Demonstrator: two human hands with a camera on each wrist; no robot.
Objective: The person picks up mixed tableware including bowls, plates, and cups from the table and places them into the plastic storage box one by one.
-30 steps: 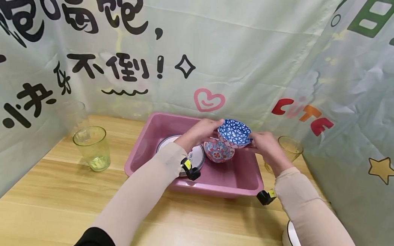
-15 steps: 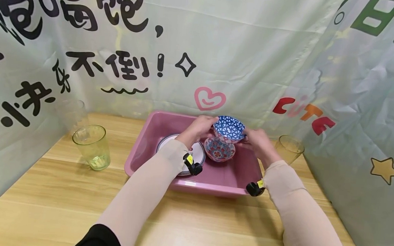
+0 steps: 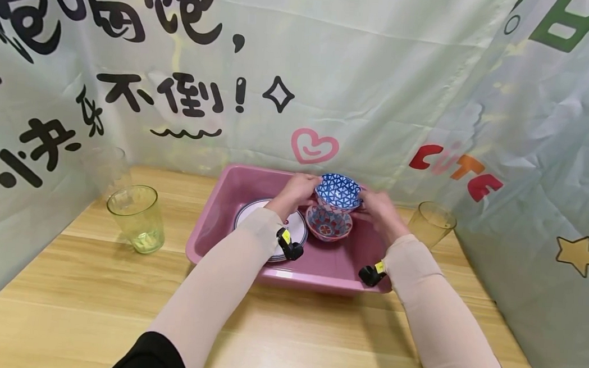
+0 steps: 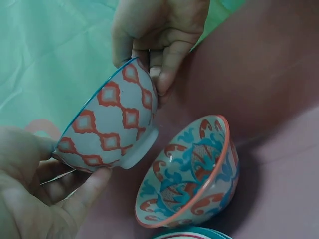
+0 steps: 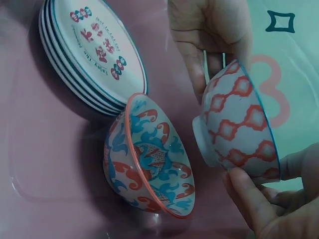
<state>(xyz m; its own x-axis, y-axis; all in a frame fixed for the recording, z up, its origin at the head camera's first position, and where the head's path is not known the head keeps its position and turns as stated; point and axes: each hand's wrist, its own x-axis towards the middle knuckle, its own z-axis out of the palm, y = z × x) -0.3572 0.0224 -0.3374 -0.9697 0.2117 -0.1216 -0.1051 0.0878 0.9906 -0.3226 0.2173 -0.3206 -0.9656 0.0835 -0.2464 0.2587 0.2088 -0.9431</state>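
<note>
Both hands hold a small bowl (image 3: 338, 192), blue-and-white inside with red diamond shapes outside, above the pink basin (image 3: 342, 266). My left hand (image 3: 296, 192) grips its left side and my right hand (image 3: 381, 213) its right side, fingers and thumbs at rim and outer wall. Just below stands a second bowl (image 5: 149, 159), with red and blue flowers and an orange rim, in the basin. In the right wrist view, the held bowl's foot is apart from that lower bowl. A stack of white plates (image 5: 94, 55) lies beside it, partly hidden by my left arm in the head view.
A green-tinted glass (image 3: 137, 219) stands on the wooden table (image 3: 85, 300) left of the basin, with a clear glass (image 3: 110, 170) behind it. Another yellowish glass (image 3: 431, 223) stands to the right. A printed cloth (image 3: 371, 87) walls the back and sides.
Both hands have moved the blue-patterned bowl left and slightly away from me, over the flowered bowl. The flowered bowl and plates have stayed in place.
</note>
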